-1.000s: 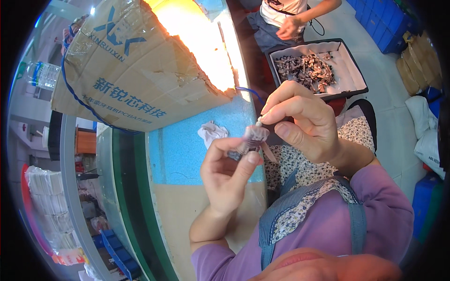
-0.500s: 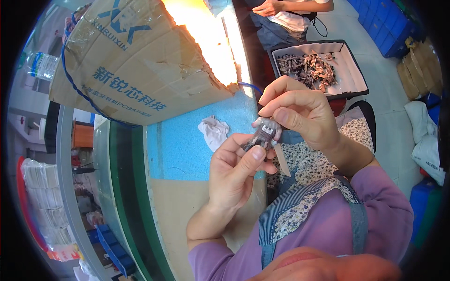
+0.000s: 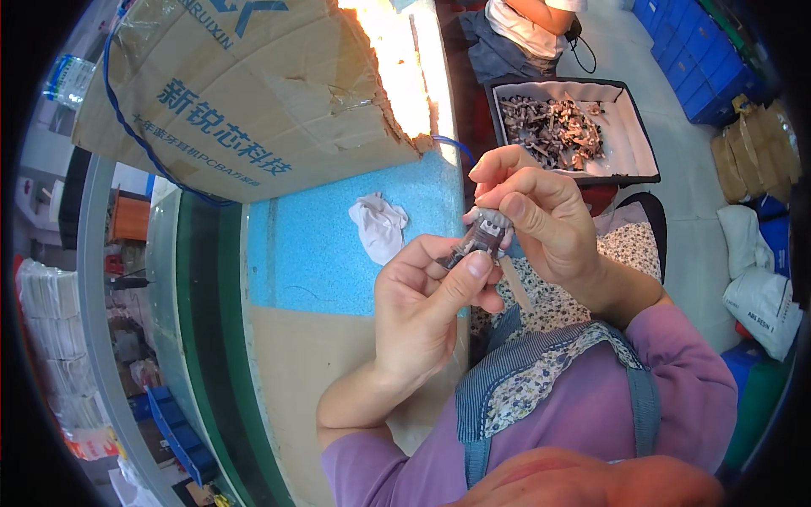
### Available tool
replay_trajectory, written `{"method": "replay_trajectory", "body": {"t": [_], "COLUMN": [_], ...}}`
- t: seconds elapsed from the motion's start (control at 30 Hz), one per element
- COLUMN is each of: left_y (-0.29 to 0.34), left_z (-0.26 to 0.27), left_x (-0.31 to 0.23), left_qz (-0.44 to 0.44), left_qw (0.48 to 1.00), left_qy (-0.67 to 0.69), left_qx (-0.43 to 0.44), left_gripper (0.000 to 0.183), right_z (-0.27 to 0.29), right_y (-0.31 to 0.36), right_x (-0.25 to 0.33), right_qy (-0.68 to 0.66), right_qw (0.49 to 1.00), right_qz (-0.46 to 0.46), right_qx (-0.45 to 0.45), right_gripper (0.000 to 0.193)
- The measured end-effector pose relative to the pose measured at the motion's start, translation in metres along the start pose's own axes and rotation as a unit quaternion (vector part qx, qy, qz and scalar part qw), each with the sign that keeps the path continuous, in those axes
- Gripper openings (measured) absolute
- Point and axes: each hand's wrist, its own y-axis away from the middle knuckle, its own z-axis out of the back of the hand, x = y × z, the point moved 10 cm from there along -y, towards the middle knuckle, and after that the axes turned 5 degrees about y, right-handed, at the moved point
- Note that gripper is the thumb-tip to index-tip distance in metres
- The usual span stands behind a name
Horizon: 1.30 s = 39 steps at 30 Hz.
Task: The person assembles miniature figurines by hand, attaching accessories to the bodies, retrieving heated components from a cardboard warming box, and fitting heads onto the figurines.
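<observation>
A small grey toy figurine [image 3: 488,231] with dark markings is pinched between the thumb and fingers of my left hand [image 3: 422,304]. A pale, flat blade-like strip [image 3: 514,283] sticks out beside it toward my lap; whether it is joined to the figurine I cannot tell. My right hand [image 3: 545,220] is curled at the figurine's top end, thumb and fingertips close together. What those fingertips grip, if anything, is too small to make out. Under my forearm lies the table [image 3: 338,355], with a blue mat [image 3: 317,253] on its farther part.
A crumpled white cloth [image 3: 378,228] rests on the mat. Behind it stands a torn cardboard box [image 3: 253,110] with a bright light inside and a blue cord around it. A black-rimmed tray [image 3: 625,127] of many small parts sits at the far right, near another person [image 3: 524,34].
The view has shifted slightly, and the cloth and box appear farther left. The figurine has tilted a little in my left hand. My right fingers stay at its top.
</observation>
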Motion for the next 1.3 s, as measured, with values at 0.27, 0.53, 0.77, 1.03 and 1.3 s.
{"method": "replay_trajectory", "body": {"t": [0.27,0.53,0.77,1.03,1.3], "left_y": [-0.0018,-0.0026,-0.003,-0.0028,-0.0026], "left_z": [0.0016,0.0027,0.0028,0.0019,0.002], "left_x": [0.0015,0.0024,0.0037,0.0047,0.0037], "left_qz": [0.014,0.015,0.018,0.024,0.024], "left_qw": [1.0,1.0,1.0,0.999,0.999], "left_qy": [0.015,0.025,0.024,0.029,0.026], "left_qx": [-0.009,-0.012,-0.007,-0.008,-0.011], "left_gripper": [0.017,0.015,0.015,0.015,0.015], "right_z": [0.002,0.0025,0.0033,0.0036,0.003], "right_y": [-0.0007,-0.0003,0.0012,0.0029,0.0033], "right_x": [-0.0042,-0.0058,-0.0051,-0.0042,-0.0057], "right_qy": [-0.017,-0.011,-0.003,-0.007,-0.014], "right_qw": [1.0,1.0,1.0,1.0,1.0], "right_qz": [-0.003,-0.003,0.001,0.008,0.002], "right_qx": [0.0,-0.003,-0.009,-0.014,-0.013], "right_gripper": [0.018,0.018,0.018,0.017,0.016]}}
